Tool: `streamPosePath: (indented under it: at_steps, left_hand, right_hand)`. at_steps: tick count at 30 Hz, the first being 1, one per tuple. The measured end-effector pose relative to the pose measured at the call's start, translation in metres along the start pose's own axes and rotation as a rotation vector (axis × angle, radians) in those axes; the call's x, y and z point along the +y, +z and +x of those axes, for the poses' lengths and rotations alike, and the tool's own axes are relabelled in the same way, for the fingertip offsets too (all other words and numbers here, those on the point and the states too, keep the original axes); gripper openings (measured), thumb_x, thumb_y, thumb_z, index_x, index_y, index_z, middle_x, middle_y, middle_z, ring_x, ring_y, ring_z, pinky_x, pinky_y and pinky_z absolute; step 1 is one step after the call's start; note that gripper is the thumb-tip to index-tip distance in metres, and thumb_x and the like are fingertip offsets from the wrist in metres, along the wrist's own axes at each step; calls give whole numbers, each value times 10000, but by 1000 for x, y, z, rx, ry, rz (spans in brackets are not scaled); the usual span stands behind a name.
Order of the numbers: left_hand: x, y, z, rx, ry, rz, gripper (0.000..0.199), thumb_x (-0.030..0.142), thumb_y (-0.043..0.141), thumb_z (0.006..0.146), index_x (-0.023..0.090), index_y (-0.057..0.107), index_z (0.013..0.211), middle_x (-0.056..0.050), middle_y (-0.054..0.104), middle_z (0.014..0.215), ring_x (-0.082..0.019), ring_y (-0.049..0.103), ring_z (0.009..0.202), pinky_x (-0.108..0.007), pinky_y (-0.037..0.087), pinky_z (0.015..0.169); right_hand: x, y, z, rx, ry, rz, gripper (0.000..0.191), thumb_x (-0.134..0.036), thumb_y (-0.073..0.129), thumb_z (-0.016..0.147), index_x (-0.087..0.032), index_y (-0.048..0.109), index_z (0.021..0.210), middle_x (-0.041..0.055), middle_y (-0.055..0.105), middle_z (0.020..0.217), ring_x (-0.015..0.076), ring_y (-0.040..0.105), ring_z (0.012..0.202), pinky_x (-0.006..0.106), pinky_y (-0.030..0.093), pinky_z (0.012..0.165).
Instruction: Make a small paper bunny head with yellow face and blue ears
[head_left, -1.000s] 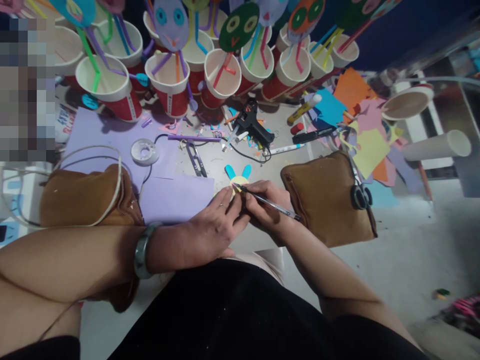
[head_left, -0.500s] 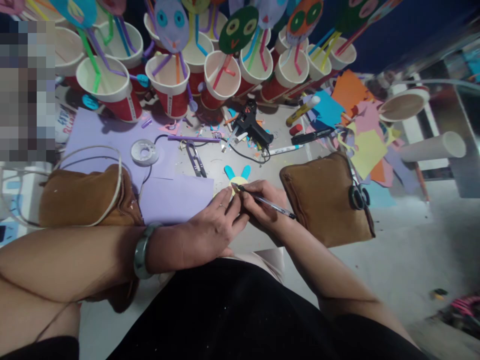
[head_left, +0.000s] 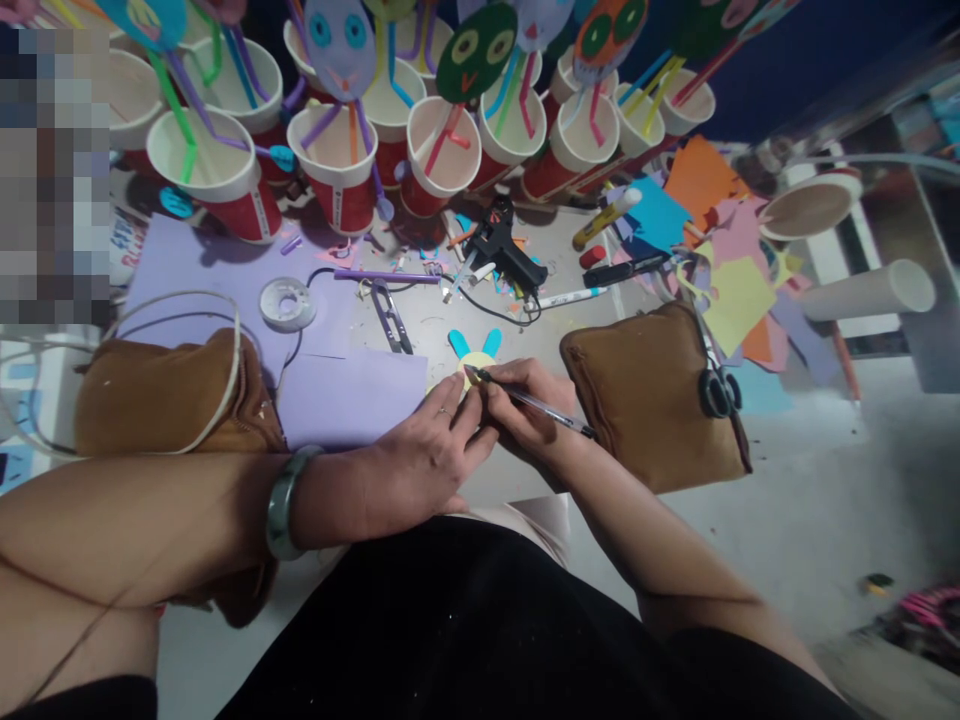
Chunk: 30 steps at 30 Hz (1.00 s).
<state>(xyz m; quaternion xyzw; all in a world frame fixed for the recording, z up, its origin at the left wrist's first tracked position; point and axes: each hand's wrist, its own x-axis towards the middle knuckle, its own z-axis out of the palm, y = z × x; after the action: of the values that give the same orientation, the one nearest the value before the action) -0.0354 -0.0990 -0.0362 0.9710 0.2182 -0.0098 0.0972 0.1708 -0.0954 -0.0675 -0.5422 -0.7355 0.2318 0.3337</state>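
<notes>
My right hand (head_left: pixel 529 400) is closed around a clear-barrelled pen (head_left: pixel 556 413), its dark tip on a small yellow paper cutout (head_left: pixel 472 362). Two blue paper strips (head_left: pixel 492 343) stick up from the cutout like ears. My left hand (head_left: pixel 442 440) lies over the cutout's lower left side, fingers stretched out and pressing it to the table. Both hands cover the lower part of the cutout. Beside my left hand is a sheet of purple paper (head_left: pixel 352 400). Thread snips (head_left: pixel 391 318) lie just beyond it.
Red and white paper cups (head_left: pixel 341 190) holding straw-and-paper figures stand along the back. A black glue gun (head_left: pixel 510 255) lies among paper scraps. Brown cushions flank my arms, left (head_left: pixel 157 395) and right (head_left: pixel 652 400); scissors (head_left: pixel 720 390) rest on the right one. Tape (head_left: pixel 287 303) sits left.
</notes>
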Motion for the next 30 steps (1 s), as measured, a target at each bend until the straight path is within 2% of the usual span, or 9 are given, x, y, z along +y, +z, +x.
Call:
streamPosePath:
  at_steps: [5, 15, 21, 30]
  left_hand:
    - [2, 0, 0, -8, -31, 10, 1052, 647, 838, 719, 49, 459, 1497, -335, 449, 1560, -483, 440, 1466, -591, 266, 1240]
    - [0, -1, -1, 5, -3, 28, 1045, 663, 821, 727, 34, 475, 1485, -346, 462, 1544, -500, 443, 1460, -580, 285, 1238]
    - [-1, 1, -1, -6, 7, 28, 1043, 662, 810, 741, 37, 460, 1498, -347, 452, 1552, -494, 452, 1456, -597, 298, 1229]
    - [2, -2, 0, -8, -19, 59, 1058, 669, 829, 713, 35, 476, 1483, -342, 462, 1546, -503, 433, 1466, -574, 277, 1244]
  right_hand:
    - [-3, -1, 1, 63, 34, -35, 88, -347, 626, 929, -259, 619, 931, 21, 789, 809, 173, 729, 662, 304, 592, 627]
    - [2, 2, 0, 51, 5, -32, 94, -346, 640, 910, -254, 622, 918, 28, 804, 839, 176, 756, 705, 292, 605, 634]
    - [1, 1, 0, 110, -2, -63, 99, -357, 622, 920, -259, 620, 907, 14, 783, 765, 162, 724, 636, 284, 587, 600]
    - [2, 3, 0, 70, -1, -37, 89, -340, 629, 910, -254, 610, 898, 37, 807, 847, 182, 764, 717, 298, 606, 643]
